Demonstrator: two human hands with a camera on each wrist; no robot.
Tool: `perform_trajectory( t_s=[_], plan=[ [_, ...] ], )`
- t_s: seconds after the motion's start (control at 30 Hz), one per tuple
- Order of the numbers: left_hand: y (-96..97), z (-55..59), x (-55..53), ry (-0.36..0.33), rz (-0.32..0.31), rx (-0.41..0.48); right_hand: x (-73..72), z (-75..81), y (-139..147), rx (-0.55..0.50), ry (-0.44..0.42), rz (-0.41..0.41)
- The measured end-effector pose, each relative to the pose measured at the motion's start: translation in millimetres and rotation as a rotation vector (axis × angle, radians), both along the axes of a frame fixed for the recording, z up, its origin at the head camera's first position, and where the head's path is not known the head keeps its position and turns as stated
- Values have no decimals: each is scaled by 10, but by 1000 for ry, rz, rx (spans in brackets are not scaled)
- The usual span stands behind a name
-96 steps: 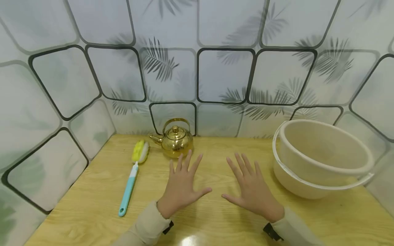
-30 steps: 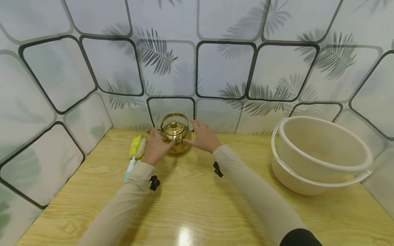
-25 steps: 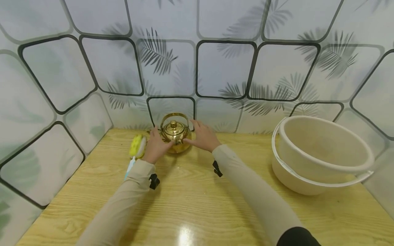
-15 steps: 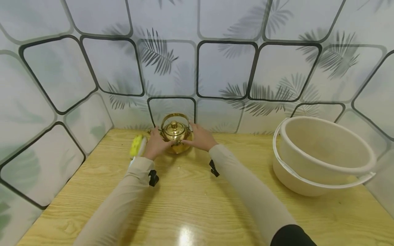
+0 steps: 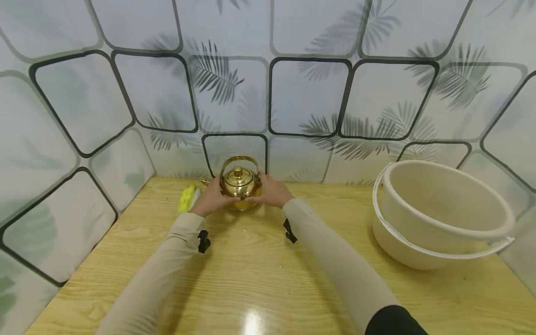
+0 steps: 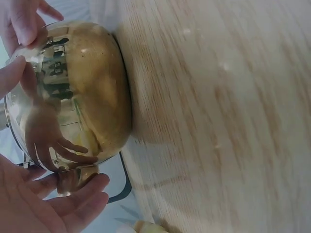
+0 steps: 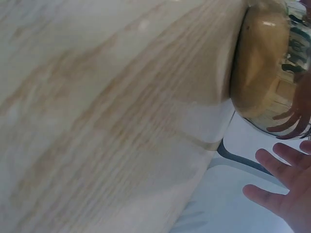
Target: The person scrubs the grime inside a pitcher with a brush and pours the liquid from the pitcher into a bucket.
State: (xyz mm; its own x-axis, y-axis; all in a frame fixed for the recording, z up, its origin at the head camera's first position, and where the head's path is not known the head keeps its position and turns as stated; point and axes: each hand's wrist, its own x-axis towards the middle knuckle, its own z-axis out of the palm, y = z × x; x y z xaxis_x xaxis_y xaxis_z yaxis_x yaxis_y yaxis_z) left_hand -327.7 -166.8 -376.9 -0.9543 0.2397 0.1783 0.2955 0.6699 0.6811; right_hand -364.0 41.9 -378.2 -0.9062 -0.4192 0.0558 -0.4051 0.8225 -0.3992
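Note:
A shiny gold kettle point(image 5: 238, 191) with an arched handle and knobbed lid stands upright on the wooden table, close to the back wall. My left hand point(image 5: 211, 200) is at its left side, covering most of the spout in the head view. In the left wrist view, the left fingers point(image 6: 85, 204) curl round the spout and the thumb lies at the body. On the kettle's other side is my right hand point(image 5: 274, 191), its thumb at the front beside the left thumb. The right fingers point(image 7: 269, 162) are spread and fairly straight beside the kettle in the right wrist view.
Left of the kettle lies a brush point(image 5: 186, 199) with a yellow and white head; its handle is hidden by the left forearm. A large beige bucket point(image 5: 412, 253) with a white handle stands at the right. Patterned walls point(image 5: 310, 97) enclose the table point(image 5: 259, 270).
From spread out over the table, both hands have reached forward to the kettle's sides. Over the last second they closed in on it and the thumbs drew together. The kettle stays in place.

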Motion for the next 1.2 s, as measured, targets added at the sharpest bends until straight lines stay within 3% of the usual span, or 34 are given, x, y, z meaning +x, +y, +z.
perform_trajectory(
  t_s=[0.23,0.5,0.67,0.8,1.0,1.2],
  plan=[
    [-6,-4,0,18,-14,29,-24,-63,-9,-133,-52,44],
    [19,-16,6,36,41,-18,20,-49,-3,-215,-98,31],
    [52,26,7,62,60,-37,26,-7,30,-259,-53,45],
    [99,112,36,122,30,-18,59,80,82,-282,5,77],
    [190,236,191,129,22,-12,256,222,189,-250,54,74],
    [289,261,435,91,36,-22,537,248,287,-211,115,50]
  ],
)
